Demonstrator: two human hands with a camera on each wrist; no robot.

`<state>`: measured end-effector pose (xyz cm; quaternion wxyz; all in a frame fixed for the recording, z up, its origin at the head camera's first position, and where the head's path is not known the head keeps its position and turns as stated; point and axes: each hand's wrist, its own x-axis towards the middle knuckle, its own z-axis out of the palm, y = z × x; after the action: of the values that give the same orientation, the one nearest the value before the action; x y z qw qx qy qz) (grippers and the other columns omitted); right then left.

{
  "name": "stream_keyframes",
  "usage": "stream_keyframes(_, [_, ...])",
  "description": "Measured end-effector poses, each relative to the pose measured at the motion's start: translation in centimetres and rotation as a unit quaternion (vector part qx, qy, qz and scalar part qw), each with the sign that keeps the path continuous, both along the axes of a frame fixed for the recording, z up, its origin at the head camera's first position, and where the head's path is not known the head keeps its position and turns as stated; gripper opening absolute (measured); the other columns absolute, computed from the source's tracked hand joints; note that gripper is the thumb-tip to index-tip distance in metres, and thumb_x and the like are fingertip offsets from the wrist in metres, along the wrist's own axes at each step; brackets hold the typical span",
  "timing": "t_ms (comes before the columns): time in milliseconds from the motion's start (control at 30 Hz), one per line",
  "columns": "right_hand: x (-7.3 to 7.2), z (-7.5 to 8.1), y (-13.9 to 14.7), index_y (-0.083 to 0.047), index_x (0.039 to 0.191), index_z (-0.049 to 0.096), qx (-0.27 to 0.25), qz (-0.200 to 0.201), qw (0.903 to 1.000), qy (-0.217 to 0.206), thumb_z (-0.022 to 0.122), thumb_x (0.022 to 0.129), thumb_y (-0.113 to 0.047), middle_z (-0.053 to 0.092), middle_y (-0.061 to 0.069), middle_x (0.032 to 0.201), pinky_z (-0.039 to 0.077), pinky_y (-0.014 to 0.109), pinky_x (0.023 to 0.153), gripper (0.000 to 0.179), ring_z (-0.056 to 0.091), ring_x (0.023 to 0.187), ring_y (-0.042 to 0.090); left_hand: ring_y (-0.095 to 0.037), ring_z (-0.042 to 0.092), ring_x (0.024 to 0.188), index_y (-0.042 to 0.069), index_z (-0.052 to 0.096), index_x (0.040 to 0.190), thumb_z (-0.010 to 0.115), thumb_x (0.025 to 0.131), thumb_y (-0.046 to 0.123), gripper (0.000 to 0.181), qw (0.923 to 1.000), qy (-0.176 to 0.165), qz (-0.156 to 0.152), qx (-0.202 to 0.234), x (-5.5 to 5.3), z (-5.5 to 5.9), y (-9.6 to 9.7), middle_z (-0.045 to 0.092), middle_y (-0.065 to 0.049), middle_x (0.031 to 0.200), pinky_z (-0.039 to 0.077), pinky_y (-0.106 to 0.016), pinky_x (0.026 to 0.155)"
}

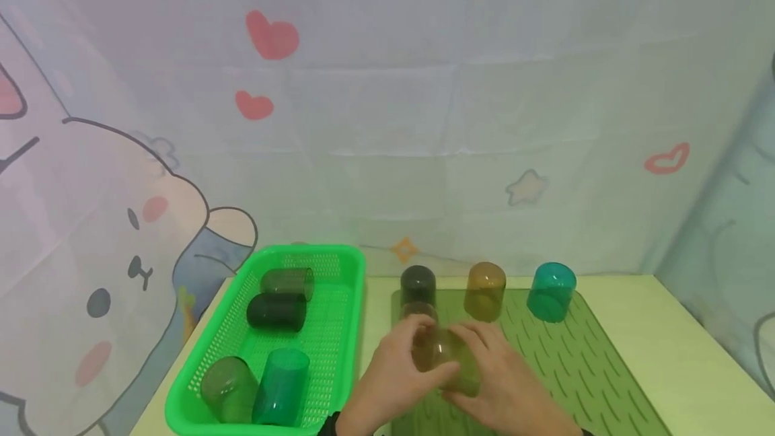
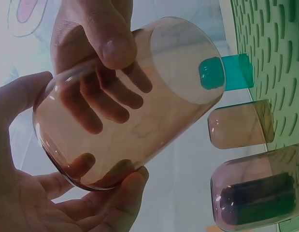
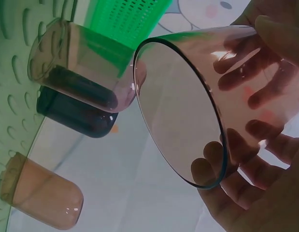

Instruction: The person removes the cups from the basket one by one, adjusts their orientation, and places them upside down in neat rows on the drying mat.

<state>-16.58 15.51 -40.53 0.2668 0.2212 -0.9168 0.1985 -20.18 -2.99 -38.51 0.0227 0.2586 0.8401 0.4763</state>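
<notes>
Both hands hold a see-through pinkish-brown cup [image 2: 163, 116], tilted above the green mat [image 1: 581, 369]. My left hand [image 1: 390, 375] grips it around the rounded base end, fingers and thumb curled on its wall. From the other side my right hand [image 1: 508, 385] holds the cup nearer its rim, which the right wrist view shows as an open ring. Just behind the hands, a pale brownish cup [image 1: 419, 310] stands upside down, partly hidden by the left fingers. Beyond it stand a dark cup [image 1: 418, 282], an amber cup [image 1: 484, 293] and a teal cup [image 1: 551, 293], also upside down.
At the left sits a bright green basket [image 1: 357, 328]. In it lie a smoky clear cup [image 1: 284, 282], a black cup [image 1: 275, 311], a greenish-grey cup [image 1: 229, 389] and a teal cup [image 1: 282, 385]. A printed cloth [image 1: 387, 120] hangs behind the pale yellow table [image 1: 678, 335].
</notes>
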Motion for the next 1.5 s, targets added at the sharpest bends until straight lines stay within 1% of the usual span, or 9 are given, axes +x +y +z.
stream_keyframes(233, [0.1, -0.1, 0.2, -0.009, 0.124, 0.054, 0.002, -0.001, 0.9999, 0.011, 0.089, 0.057, -0.035, 0.049, -0.001, 0.116, 0.053, 0.031, 0.080, 0.079, 0.050, 0.102, 0.010, -0.014, 0.055, 0.103, 0.016, 0.049, 0.131, 0.068, 0.078, 0.058, 0.070, 0.9999, 0.005, -0.003, -0.014, 0.2, -0.1, 0.1, 0.055, 0.002, 0.122, 0.049, -0.032, 0.080])
stream_keyframes(433, [-0.3, -0.2, 1.2, -0.007, 0.121, 0.053, -0.045, -0.018, 0.9988, 0.010, 0.090, 0.057, -0.030, 0.051, 0.001, 0.114, 0.054, 0.036, 0.076, 0.078, 0.055, 0.099, 0.015, -0.021, 0.051, 0.117, 0.014, 0.048, 0.136, 0.061, 0.084, 0.059, 0.069, 0.9946, 0.083, 0.007, -0.062, -0.1, 0.2, -1.0, 0.052, -0.002, 0.131, 0.047, -0.041, 0.090])
stream_keyframes(567, [-0.7, -0.3, 2.6, -0.005, 0.123, 0.049, -0.098, -0.046, 0.9938, -0.022, 0.090, 0.060, -0.026, 0.053, 0.004, 0.111, 0.052, 0.041, 0.075, 0.077, 0.055, 0.098, 0.018, -0.025, 0.052, 0.114, 0.014, 0.055, 0.129, 0.055, 0.089, 0.056, 0.058, 0.9855, 0.119, 0.014, -0.120, -0.4, 0.6, -2.4, 0.053, -0.005, 0.127, 0.048, -0.044, 0.087])
stream_keyframes(733, [-1.4, -0.5, 4.5, -0.001, 0.129, 0.042, -0.171, -0.086, 0.9748, -0.114, 0.083, 0.073, -0.033, 0.050, 0.012, 0.116, 0.048, 0.044, 0.078, 0.076, 0.052, 0.101, 0.027, -0.025, 0.055, 0.109, 0.017, 0.059, 0.124, 0.052, 0.091, 0.056, 0.052, 0.9721, 0.125, 0.011, -0.198, -0.4, 1.1, -3.6, 0.051, -0.007, 0.128, 0.051, -0.042, 0.080])
stream_keyframes(967, [-3.7, -2.2, 6.4, 0.008, 0.134, 0.033, -0.246, -0.132, 0.9352, -0.217, 0.078, 0.079, -0.035, 0.047, 0.026, 0.125, 0.047, 0.047, 0.089, 0.083, 0.048, 0.114, 0.038, -0.029, 0.053, 0.110, 0.012, 0.061, 0.121, 0.053, 0.093, 0.050, 0.048, 0.9647, 0.143, 0.046, -0.216, -0.3, 1.1, -4.0, 0.053, -0.011, 0.123, 0.050, -0.043, 0.078])
stream_keyframes(1067, [-4.6, -3.1, 7.0, 0.010, 0.134, 0.032, -0.253, -0.141, 0.9270, -0.238, 0.078, 0.078, -0.033, 0.046, 0.029, 0.127, 0.047, 0.048, 0.091, 0.084, 0.046, 0.117, 0.042, -0.028, 0.053, 0.109, 0.012, 0.061, 0.122, 0.052, 0.094, 0.050, 0.048, 0.9600, 0.150, 0.038, -0.234, -0.2, 1.3, -4.1, 0.054, -0.010, 0.122, 0.049, -0.043, 0.081])
stream_keyframes(1267, [-6.3, -4.3, 7.8, 0.011, 0.131, 0.034, -0.227, -0.136, 0.9338, -0.240, 0.079, 0.077, -0.033, 0.048, 0.029, 0.123, 0.047, 0.051, 0.088, 0.083, 0.047, 0.116, 0.044, -0.025, 0.055, 0.107, 0.014, 0.058, 0.125, 0.053, 0.094, 0.049, 0.048, 0.9493, 0.139, -0.020, -0.281, -0.1, 2.0, -4.1, 0.056, -0.006, 0.119, 0.048, -0.037, 0.085])
stream_keyframes(1367, [-6.9, -5.0, 8.2, 0.011, 0.128, 0.036, -0.216, -0.130, 0.9393, -0.233, 0.080, 0.076, -0.033, 0.050, 0.029, 0.121, 0.048, 0.051, 0.087, 0.081, 0.050, 0.112, 0.043, -0.022, 0.055, 0.105, 0.015, 0.057, 0.126, 0.053, 0.093, 0.049, 0.047, 0.9496, 0.125, -0.044, -0.284, 0.0, 1.9, -4.0, 0.056, -0.004, 0.117, 0.047, -0.033, 0.086])
stream_keyframes(1500, [-7.1, -5.9, 8.4, 0.011, 0.128, 0.036, -0.210, -0.132, 0.9369, -0.246, 0.080, 0.076, -0.034, 0.050, 0.030, 0.121, 0.050, 0.050, 0.085, 0.082, 0.052, 0.109, 0.041, -0.021, 0.055, 0.104, 0.016, 0.057, 0.126, 0.052, 0.094, 0.050, 0.046, 0.9507, 0.121, -0.052, -0.281, 0.1, 1.8, -4.0, 0.056, -0.003, 0.115, 0.047, -0.032, 0.085])
